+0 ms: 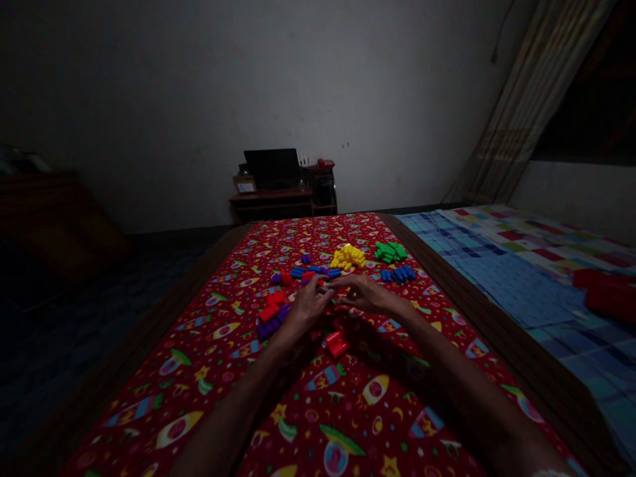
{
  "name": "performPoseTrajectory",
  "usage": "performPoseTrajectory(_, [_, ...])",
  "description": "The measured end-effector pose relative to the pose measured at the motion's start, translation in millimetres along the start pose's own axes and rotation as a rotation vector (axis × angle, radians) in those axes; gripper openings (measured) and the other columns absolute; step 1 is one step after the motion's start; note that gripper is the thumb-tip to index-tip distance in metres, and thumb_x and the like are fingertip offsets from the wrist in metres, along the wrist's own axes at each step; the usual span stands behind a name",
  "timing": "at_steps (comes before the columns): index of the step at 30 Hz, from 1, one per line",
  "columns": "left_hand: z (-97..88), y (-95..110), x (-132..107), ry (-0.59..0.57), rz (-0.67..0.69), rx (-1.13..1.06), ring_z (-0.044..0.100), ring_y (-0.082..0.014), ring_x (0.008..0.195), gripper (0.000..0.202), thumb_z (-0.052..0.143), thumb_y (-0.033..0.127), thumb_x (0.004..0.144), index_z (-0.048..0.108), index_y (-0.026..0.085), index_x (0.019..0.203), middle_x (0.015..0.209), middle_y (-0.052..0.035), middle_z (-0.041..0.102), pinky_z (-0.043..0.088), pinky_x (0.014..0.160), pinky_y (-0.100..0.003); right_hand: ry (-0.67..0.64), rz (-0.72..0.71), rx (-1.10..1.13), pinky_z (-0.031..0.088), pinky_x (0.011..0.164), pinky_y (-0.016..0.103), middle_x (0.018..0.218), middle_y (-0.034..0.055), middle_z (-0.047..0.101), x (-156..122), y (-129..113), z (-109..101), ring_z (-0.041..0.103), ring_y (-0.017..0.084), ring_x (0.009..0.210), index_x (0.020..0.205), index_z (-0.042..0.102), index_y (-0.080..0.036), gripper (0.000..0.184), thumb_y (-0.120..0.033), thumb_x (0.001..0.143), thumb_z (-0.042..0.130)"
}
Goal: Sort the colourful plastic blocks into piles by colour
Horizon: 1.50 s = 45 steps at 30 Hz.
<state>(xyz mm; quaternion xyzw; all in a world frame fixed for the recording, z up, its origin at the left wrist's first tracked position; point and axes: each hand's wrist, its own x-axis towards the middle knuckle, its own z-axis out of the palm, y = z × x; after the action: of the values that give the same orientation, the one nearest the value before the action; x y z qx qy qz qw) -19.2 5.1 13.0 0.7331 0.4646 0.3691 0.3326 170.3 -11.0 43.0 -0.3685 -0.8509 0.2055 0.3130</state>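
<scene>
My left hand (309, 303) hangs over the middle of the cloth, its fingers bent together around something too dark and small to make out. Just right of it, my right hand (366, 295) has its index finger stretched towards the left fingertips and its other fingers apart. Red plastic blocks (271, 309) and purple blocks (268, 327) lie beside my left hand. Beyond the hands runs a mixed row with blue blocks (298, 272). Below them are a few red blocks (336, 344). Yellow blocks (348, 256) form a heap farther back.
Green blocks (390, 252) and a blue group (398, 274) lie at the right on the red patterned cloth (318, 232). A bed with a checked sheet (517, 278) adjoins on the right. A desk with a dark monitor (272, 165) stands against the wall.
</scene>
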Motion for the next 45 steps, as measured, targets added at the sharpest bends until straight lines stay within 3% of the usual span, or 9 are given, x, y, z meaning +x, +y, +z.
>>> performPoseTrajectory(5, [5.2, -1.3, -4.3, -0.101, 0.072, -0.065, 0.070, -0.0217, 0.081, 0.035, 0.053, 0.043, 0.088, 0.057, 0.018, 0.113, 0.093, -0.0063, 0.071, 0.057, 0.071, -0.035, 0.010, 0.089, -0.234, 0.037, 0.061, 0.022, 0.079, 0.0067, 0.072, -3.6, 4.4, -1.1, 0.062, 0.015, 0.068, 0.097, 0.073, -0.014, 0.019, -0.017, 0.085, 0.058])
performPoseTrajectory(9, [5.2, -7.2, -7.9, -0.035, 0.307, 0.215, 0.065, -0.0227, 0.102, 0.023, 0.052, 0.033, 0.090, 0.062, 0.019, 0.106, 0.108, -0.0084, 0.068, 0.052, 0.091, -0.038, 0.227, 0.383, -0.498, 0.036, 0.062, 0.023, 0.083, 0.0090, 0.072, -14.7, 35.2, -34.8, 0.063, 0.017, 0.073, 0.090, 0.073, -0.015, 0.022, -0.025, 0.088, 0.054])
performPoseTrajectory(15, [12.1, -33.1, -5.1, -0.015, 0.446, 0.441, 0.058, -0.0227, 0.115, 0.026, 0.046, 0.024, 0.093, 0.059, 0.020, 0.115, 0.120, -0.0102, 0.061, 0.050, 0.097, -0.041, 0.508, 0.797, -0.645, 0.042, 0.070, 0.027, 0.095, 0.0140, 0.073, -60.8, 81.5, -87.3, 0.065, 0.022, 0.085, 0.099, 0.073, -0.012, 0.031, -0.028, 0.088, 0.049])
performPoseTrajectory(20, [20.8, -39.8, -0.8, -0.004, 0.477, 0.611, 0.054, -0.0241, 0.118, 0.028, 0.045, 0.020, 0.092, 0.056, 0.021, 0.118, 0.126, -0.0113, 0.056, 0.048, 0.100, -0.042, 0.426, 1.003, -0.615, 0.043, 0.072, 0.029, 0.099, 0.0146, 0.072, -84.7, 104.7, -83.3, 0.065, 0.025, 0.093, 0.097, 0.074, -0.013, 0.029, -0.031, 0.086, 0.053])
performPoseTrajectory(27, [29.1, -24.2, 1.2, -0.105, 0.369, 0.910, 0.057, -0.0288, 0.103, 0.040, 0.036, 0.005, 0.086, 0.056, 0.014, 0.120, 0.111, -0.0161, 0.061, 0.048, 0.090, -0.044, 0.453, 0.916, -0.535, 0.041, 0.064, 0.028, 0.090, 0.0176, 0.073, -78.9, 91.9, -83.2, 0.066, 0.023, 0.081, 0.092, 0.075, -0.011, 0.045, -0.040, 0.092, 0.041])
performPoseTrajectory(32, [26.4, -24.6, 9.4, -0.043, 0.230, 0.765, 0.060, -0.0295, 0.097, 0.048, 0.040, 0.005, 0.084, 0.050, 0.012, 0.130, 0.101, -0.0165, 0.064, 0.047, 0.088, -0.045, 0.474, 0.737, -0.531, 0.041, 0.063, 0.025, 0.082, 0.0138, 0.074, -55.6, 73.6, -82.7, 0.065, 0.020, 0.075, 0.085, 0.076, -0.013, 0.035, -0.028, 0.088, 0.045])
performPoseTrajectory(39, [28.5, -11.5, 15.0, -0.029, 0.103, 0.251, 0.063, -0.0193, 0.066, 0.047, 0.057, 0.022, 0.085, 0.048, 0.017, 0.130, 0.073, -0.0007, 0.066, 0.051, 0.066, -0.031, 0.043, 0.202, -0.062, 0.046, 0.070, 0.023, 0.093, 0.0060, 0.075, -7.3, 31.6, -14.1, 0.066, 0.018, 0.081, 0.099, 0.075, -0.016, 0.025, -0.020, 0.083, 0.057])
performPoseTrajectory(42, [32.1, -4.2, 11.9, -0.037, 0.054, 0.139, 0.065, -0.0193, 0.064, 0.044, 0.062, 0.025, 0.082, 0.052, 0.017, 0.124, 0.071, 0.0001, 0.067, 0.052, 0.064, -0.030, -0.073, 0.173, -0.036, 0.045, 0.068, 0.023, 0.090, 0.0060, 0.075, -3.6, 27.3, -2.0, 0.066, 0.017, 0.079, 0.100, 0.075, -0.015, 0.026, -0.014, 0.080, 0.058])
performPoseTrajectory(45, [30.8, -2.9, 7.7, -0.061, 0.128, 0.170, 0.067, -0.0204, 0.072, 0.031, 0.060, 0.024, 0.083, 0.059, 0.018, 0.114, 0.079, -0.0030, 0.071, 0.053, 0.071, -0.032, -0.034, 0.272, -0.131, 0.042, 0.061, 0.021, 0.080, 0.0054, 0.074, -11.3, 36.5, -18.7, 0.064, 0.015, 0.070, 0.090, 0.077, -0.014, 0.022, -0.013, 0.080, 0.057])
